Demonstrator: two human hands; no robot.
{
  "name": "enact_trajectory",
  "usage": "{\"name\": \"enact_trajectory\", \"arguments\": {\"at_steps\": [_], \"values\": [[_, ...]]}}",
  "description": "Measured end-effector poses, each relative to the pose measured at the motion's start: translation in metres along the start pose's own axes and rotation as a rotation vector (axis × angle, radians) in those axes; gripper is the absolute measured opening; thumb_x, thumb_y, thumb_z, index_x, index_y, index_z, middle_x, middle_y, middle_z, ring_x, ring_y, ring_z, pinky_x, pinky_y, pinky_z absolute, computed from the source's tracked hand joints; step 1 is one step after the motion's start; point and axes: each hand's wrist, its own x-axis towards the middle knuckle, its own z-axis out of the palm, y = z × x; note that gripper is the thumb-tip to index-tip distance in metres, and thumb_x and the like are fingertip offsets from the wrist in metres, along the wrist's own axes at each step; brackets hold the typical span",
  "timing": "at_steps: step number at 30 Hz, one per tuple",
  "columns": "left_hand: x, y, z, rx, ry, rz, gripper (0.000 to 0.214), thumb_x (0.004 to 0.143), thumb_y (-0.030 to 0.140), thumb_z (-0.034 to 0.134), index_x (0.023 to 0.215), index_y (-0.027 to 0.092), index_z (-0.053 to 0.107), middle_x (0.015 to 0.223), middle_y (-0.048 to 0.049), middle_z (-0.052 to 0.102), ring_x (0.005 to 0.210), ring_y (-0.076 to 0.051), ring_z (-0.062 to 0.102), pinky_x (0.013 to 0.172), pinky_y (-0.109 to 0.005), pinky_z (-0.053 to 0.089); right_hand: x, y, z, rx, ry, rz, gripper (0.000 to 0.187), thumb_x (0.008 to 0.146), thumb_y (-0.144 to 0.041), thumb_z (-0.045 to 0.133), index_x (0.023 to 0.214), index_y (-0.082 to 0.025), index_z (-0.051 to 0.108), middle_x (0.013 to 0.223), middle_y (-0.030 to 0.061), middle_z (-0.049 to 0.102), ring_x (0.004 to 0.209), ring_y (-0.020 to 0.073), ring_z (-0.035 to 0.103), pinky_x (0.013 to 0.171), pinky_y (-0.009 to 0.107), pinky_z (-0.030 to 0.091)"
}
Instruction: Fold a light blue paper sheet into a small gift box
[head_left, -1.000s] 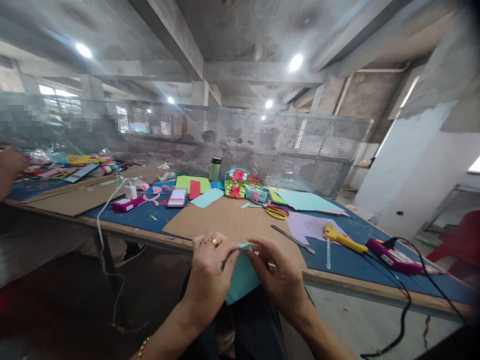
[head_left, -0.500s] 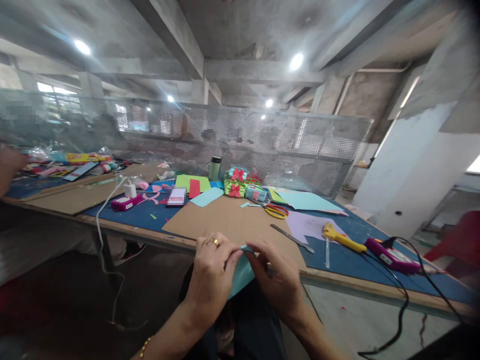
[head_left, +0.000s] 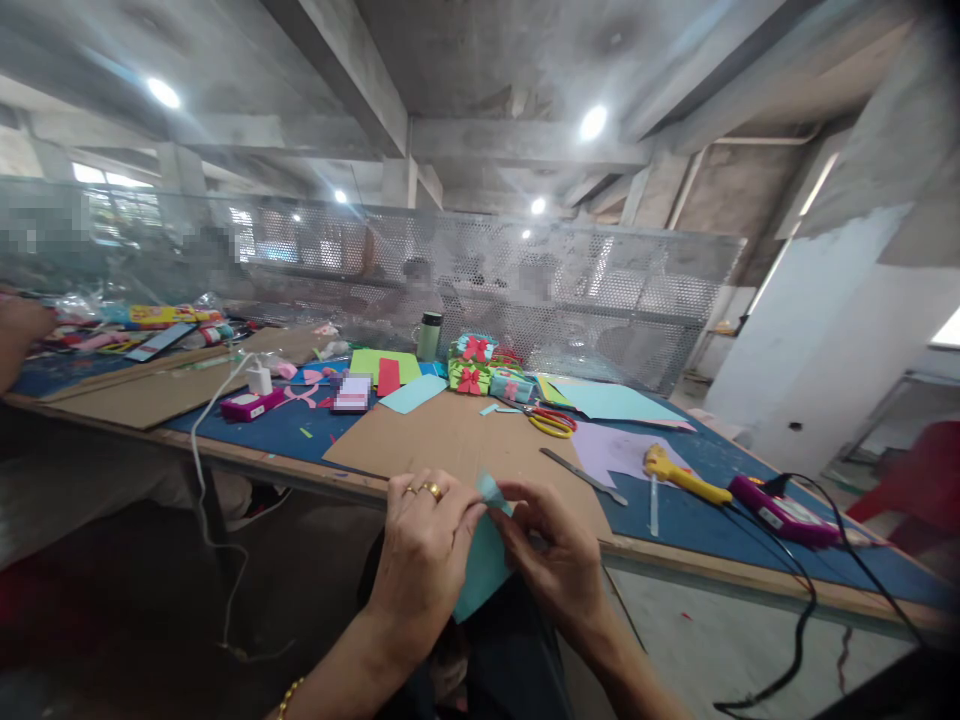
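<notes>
A light blue sheet of paper (head_left: pixel 484 570) hangs between my hands, just in front of the table edge and above my lap. Its upper end pokes up between my fingertips and looks bent over. My left hand (head_left: pixel 426 545), with gold rings on it, pinches the sheet near its top from the left. From the other side my right hand (head_left: pixel 555 555) pinches the same end between thumb and forefinger. Beyond them a brown cardboard sheet (head_left: pixel 427 440) covers part of the blue tabletop. Parts of the paper are hidden by my fingers.
To the right lie a metal blade-like tool (head_left: pixel 581 475), a yellow glue gun (head_left: pixel 690 478) and a purple box with a black cord (head_left: pixel 784 512). Scissors (head_left: pixel 551 422), small paper gift boxes with bows (head_left: pixel 470 378) and a green cup (head_left: pixel 430 337) stand farther back. A person's hand (head_left: pixel 26 325) shows far left.
The paper's top end now stands higher and shows more between my fingertips, and more of the sheet shows below. My hands have shifted only slightly.
</notes>
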Motion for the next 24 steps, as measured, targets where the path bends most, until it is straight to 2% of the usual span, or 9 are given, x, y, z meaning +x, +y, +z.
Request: {"name": "enact_trajectory", "arguments": {"at_steps": [3, 5, 12, 18, 24], "values": [[0.0006, -0.0005, -0.0002, -0.013, 0.013, 0.006, 0.012, 0.093, 0.017, 0.055, 0.084, 0.018, 0.063, 0.08, -0.0033, 0.063, 0.08, -0.02, 0.056, 0.08, -0.036, 0.037, -0.0029, 0.0043, -0.0005, 0.073, -0.018, 0.065, 0.026, 0.09, -0.022, 0.06, 0.117, -0.021, 0.06, 0.094, 0.0046, 0.068, 0.053, 0.0083, 0.052, 0.05, 0.022, 0.046], [0.0003, -0.0009, 0.0005, -0.024, 0.029, 0.007, 0.011, 0.094, 0.017, 0.055, 0.085, 0.019, 0.063, 0.08, -0.0031, 0.063, 0.08, -0.02, 0.057, 0.081, -0.036, 0.038, -0.0043, 0.0059, -0.0007, 0.103, -0.024, 0.088, 0.03, 0.09, -0.023, 0.06, 0.12, -0.022, 0.059, 0.097, 0.0051, 0.068, 0.052, 0.008, 0.05, 0.048, 0.021, 0.045], [-0.0007, -0.0021, 0.0023, -0.022, 0.035, -0.009, 0.01, 0.092, 0.016, 0.056, 0.083, 0.018, 0.058, 0.078, -0.0023, 0.062, 0.078, -0.019, 0.056, 0.079, -0.035, 0.037, -0.0046, 0.0032, 0.0003, 0.123, -0.049, 0.125, 0.017, 0.09, -0.026, 0.061, 0.106, -0.02, 0.063, 0.078, 0.0013, 0.066, 0.049, 0.0083, 0.049, 0.044, 0.021, 0.041], [-0.0007, -0.0006, 0.0016, 0.005, 0.031, -0.008, 0.011, 0.093, 0.016, 0.054, 0.083, 0.018, 0.058, 0.08, -0.003, 0.061, 0.08, -0.02, 0.055, 0.079, -0.036, 0.036, -0.0054, 0.0042, 0.0001, 0.072, -0.052, 0.076, 0.016, 0.09, -0.023, 0.061, 0.105, -0.022, 0.065, 0.074, -0.0012, 0.063, 0.051, 0.0084, 0.05, 0.047, 0.02, 0.042], [-0.0007, -0.0001, 0.002, 0.012, 0.017, -0.013, 0.014, 0.095, 0.017, 0.052, 0.082, 0.018, 0.057, 0.079, -0.003, 0.06, 0.079, -0.02, 0.055, 0.078, -0.035, 0.036, -0.0067, 0.0085, 0.0013, 0.055, -0.037, 0.062, 0.014, 0.09, -0.021, 0.061, 0.104, -0.023, 0.064, 0.059, -0.0063, 0.051, 0.049, 0.0088, 0.048, 0.047, 0.02, 0.04]]}}
